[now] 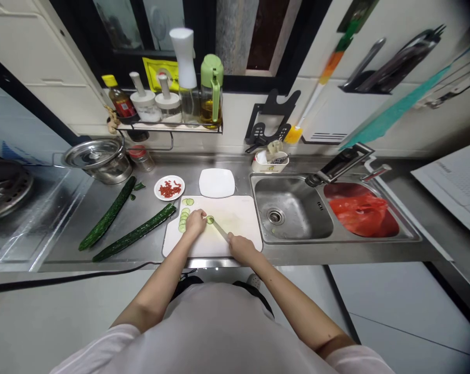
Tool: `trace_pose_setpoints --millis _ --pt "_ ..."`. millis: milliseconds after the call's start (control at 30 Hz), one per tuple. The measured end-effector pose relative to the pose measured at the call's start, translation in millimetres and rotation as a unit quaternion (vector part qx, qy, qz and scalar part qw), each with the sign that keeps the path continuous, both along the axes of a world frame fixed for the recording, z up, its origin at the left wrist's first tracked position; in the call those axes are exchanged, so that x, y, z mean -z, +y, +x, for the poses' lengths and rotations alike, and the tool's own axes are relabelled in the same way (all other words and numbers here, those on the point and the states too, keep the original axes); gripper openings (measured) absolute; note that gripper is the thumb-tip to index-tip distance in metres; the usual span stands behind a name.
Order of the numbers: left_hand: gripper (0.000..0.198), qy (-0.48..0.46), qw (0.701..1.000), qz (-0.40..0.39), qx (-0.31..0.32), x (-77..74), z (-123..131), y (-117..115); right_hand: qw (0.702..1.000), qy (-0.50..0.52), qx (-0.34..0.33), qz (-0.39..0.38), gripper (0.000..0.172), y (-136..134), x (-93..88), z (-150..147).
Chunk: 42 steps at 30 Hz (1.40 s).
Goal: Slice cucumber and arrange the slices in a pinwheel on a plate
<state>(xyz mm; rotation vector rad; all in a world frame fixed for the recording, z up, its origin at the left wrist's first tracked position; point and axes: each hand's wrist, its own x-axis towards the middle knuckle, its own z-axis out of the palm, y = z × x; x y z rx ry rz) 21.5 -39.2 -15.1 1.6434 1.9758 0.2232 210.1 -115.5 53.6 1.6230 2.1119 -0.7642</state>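
My right hand [242,250] is wrapped around the handle of a kitchen knife [220,230], whose blade points up and left over the white cutting board [235,209]. At the blade's tip lies a round cucumber slice [210,220]. My left hand [196,222] is on the board just left of that slice, fingers curled; what they hold, if anything, is hidden. Along its left side runs an overlapping row of cucumber slices [184,219], with a few more slices [188,201] above. Two whole dark green cucumbers, one nearer the board [135,234] and one farther left [108,215], lie on the counter.
Behind the board are a plate of red pieces [170,188] and a white plate [216,183]. A lidded steel pot [98,158] stands back left. To the right is a sink [293,208], with a red bag [361,214] in its second basin. Bottles line a shelf [172,126].
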Motion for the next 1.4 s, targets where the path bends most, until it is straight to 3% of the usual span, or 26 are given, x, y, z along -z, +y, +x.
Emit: trace_pose_setpoints --millis 367,1000,1400 --pt "0.019 -0.02 0.999 0.023 -0.022 1.8 13 -11 1.0 0.009 0.006 0.004 0.027 -5 0.6 0" --pt "0.016 -0.1 0.994 0.004 -0.035 10.2 5 -2 1.0 0.011 0.013 0.003 0.027 -5 1.4 -1" --pt "0.015 -0.098 0.995 -0.004 -0.031 12.2 4 2 1.0 0.008 0.014 0.004 0.027 -2 5.6 -1"
